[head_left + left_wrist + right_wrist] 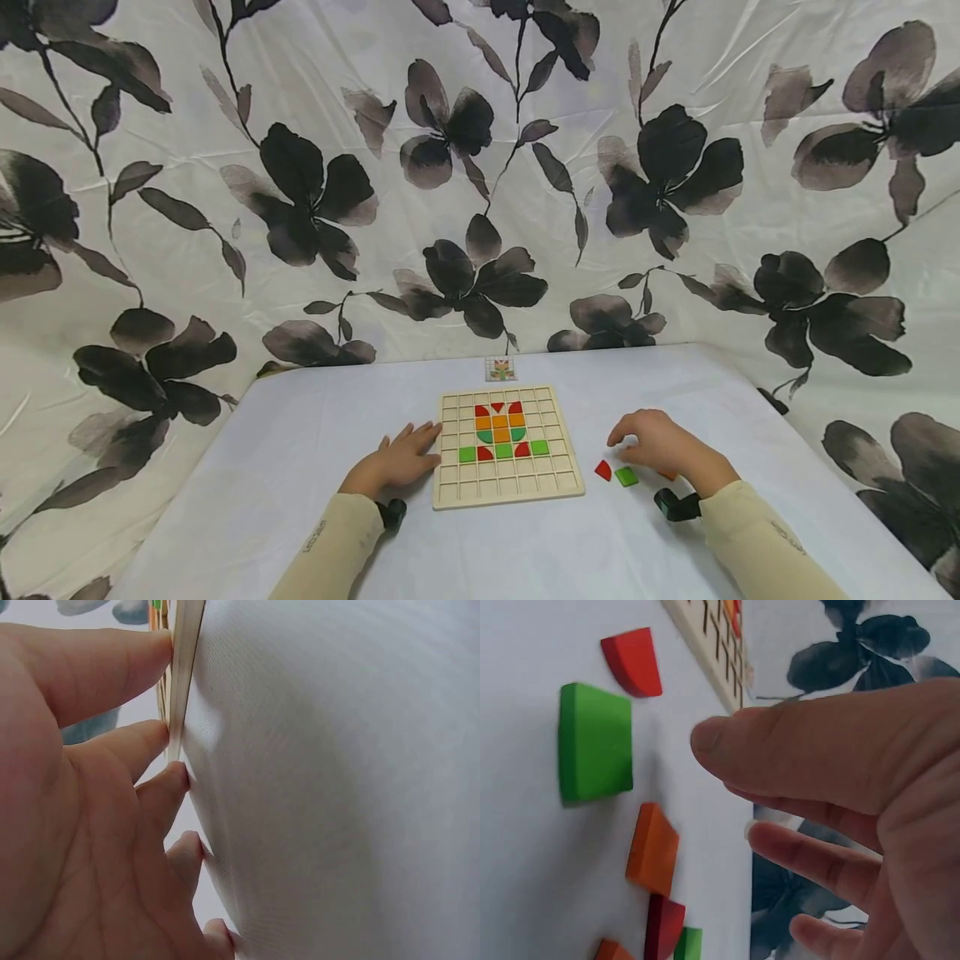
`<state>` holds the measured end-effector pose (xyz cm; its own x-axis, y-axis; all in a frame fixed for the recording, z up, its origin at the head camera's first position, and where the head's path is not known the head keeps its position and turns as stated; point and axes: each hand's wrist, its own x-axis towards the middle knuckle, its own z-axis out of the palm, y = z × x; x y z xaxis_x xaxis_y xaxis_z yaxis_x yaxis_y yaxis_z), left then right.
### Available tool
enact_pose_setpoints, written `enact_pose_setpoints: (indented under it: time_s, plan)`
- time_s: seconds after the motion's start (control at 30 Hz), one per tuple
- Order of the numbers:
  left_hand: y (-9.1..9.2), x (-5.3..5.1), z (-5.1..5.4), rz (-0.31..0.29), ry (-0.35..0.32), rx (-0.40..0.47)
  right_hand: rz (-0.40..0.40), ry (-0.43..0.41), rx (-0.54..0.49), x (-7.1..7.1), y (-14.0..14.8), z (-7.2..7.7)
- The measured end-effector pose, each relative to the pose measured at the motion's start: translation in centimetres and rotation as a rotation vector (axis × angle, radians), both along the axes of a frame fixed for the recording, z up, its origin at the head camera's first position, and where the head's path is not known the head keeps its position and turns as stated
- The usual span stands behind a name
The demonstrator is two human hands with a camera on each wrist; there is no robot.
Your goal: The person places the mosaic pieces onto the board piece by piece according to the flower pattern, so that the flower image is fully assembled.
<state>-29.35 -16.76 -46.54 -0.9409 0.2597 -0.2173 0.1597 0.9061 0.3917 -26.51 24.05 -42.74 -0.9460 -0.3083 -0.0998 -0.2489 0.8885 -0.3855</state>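
A wooden grid board (517, 487) lies on the table, with red, orange and green pieces forming a pattern in its middle cells. My left hand (401, 458) rests beside it, and its thumb and fingertips touch the board's left edge (180, 682). Right of the board, my right hand (660, 442) hovers over loose pieces, its fingers loosely bent and no piece visible in them. Near it lie a red quarter-round piece (636, 661), a green square (596, 742), an orange piece (654, 851) and a dark red piece (664, 927).
A small pattern card (500, 369) lies behind the board near the table's far edge. White cloth (300, 433) covers the table. Floral fabric (480, 192) hangs behind it. Another green piece (689, 944) and an orange piece (613, 951) show at the bottom of the right wrist view.
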Motion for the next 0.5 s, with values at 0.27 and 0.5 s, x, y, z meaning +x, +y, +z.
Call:
enact_pose_setpoints:
  time_s: [0.27, 0.5]
  plan:
    - [0.0, 0.0, 0.0, 0.006, -0.006, 0.006, 0.036, -0.028, 0.04, 0.9, 0.7, -0.8]
    - [0.1, 0.0, 0.0, 0.006, 0.0, 0.001, 0.191, 0.058, 0.082, 1.0, 1.0, -1.6]
